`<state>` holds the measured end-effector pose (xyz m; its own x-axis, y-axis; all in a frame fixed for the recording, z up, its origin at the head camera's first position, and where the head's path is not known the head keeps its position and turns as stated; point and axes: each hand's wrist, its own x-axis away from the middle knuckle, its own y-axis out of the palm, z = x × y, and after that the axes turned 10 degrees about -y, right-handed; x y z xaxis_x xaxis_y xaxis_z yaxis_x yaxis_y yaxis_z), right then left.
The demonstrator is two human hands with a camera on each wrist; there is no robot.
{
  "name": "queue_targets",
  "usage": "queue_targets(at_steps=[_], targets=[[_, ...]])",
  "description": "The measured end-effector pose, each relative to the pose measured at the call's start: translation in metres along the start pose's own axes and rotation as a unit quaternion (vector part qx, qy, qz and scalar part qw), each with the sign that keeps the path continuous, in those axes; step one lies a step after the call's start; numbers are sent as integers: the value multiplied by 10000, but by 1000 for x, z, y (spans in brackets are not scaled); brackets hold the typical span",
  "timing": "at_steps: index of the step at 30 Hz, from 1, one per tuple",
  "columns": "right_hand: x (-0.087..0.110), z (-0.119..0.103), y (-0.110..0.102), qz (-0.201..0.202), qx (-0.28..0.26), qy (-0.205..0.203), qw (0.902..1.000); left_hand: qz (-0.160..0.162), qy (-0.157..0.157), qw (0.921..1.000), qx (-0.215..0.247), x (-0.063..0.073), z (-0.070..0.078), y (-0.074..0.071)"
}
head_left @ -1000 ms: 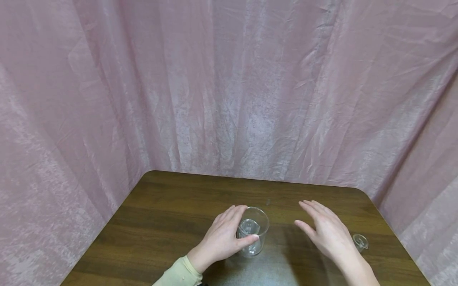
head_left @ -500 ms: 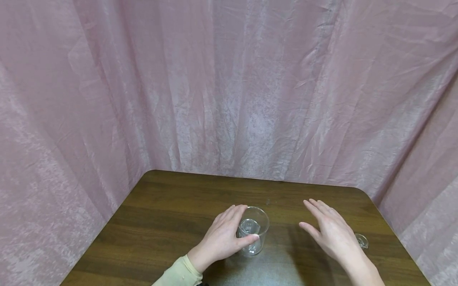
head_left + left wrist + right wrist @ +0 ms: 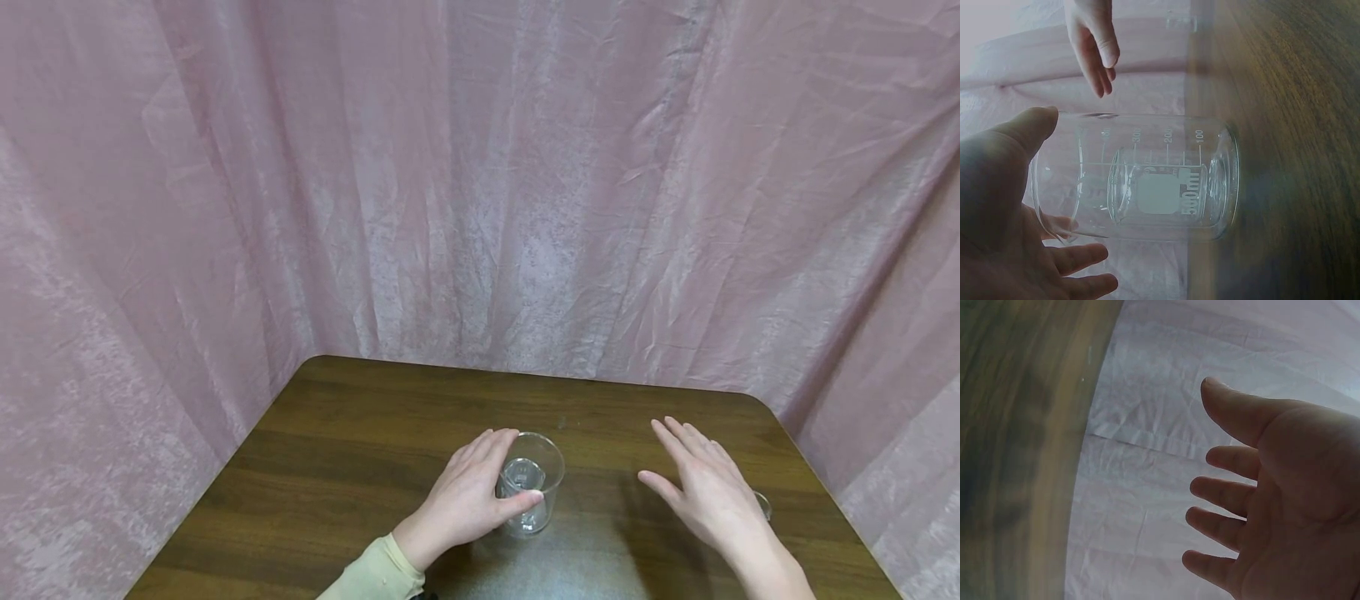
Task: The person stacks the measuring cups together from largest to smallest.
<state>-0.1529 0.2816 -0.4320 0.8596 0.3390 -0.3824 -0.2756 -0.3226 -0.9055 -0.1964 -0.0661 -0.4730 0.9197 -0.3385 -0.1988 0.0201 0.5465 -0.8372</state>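
Note:
A clear glass beaker (image 3: 553,475) marked 500 ml stands upright on the table, with a smaller glass beaker (image 3: 522,477) inside it. My left hand (image 3: 467,500) holds the large beaker near its rim, thumb on the near side and forefinger on the far side. In the left wrist view, the other fingers of that hand (image 3: 1080,257) spread past the glass. Over the table to the right, my right hand (image 3: 711,504) is held up with fingers extended and nothing in it. Mostly hidden behind it is a small glass vessel (image 3: 763,505).
The brown wooden table (image 3: 375,442) has rounded far corners. Pink curtains (image 3: 480,183) hang behind it and along both sides. A small pale mark (image 3: 562,422) shows on the tabletop beyond the large beaker.
My right hand has drifted to the right, covering more of the small glass vessel behind it. The left hand and the large beaker have stayed in place.

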Motion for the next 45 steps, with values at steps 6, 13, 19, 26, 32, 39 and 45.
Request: queue_targets(at_steps=[6,13,19,26,32,39,45], targets=[[6,6,-1,-227,-20,227,9995,-1,-3,10000,3,0,0,0],[14,15,-3,-383,-10,453,9982,1,34,10000,34,0,1,-1],[20,22,-3,-416,-21,579,9975,-4,18,10000,34,0,1,-1],[24,29,-5,-433,-11,672,9968,-22,5,10000,22,0,1,-1],[29,38,-5,-468,13,749,9961,8,27,10000,33,0,0,0],[34,47,-5,-571,47,862,9946,17,51,10000,54,1,0,0],[37,54,-5,-628,87,968,9933,18,45,10000,46,0,0,-1]])
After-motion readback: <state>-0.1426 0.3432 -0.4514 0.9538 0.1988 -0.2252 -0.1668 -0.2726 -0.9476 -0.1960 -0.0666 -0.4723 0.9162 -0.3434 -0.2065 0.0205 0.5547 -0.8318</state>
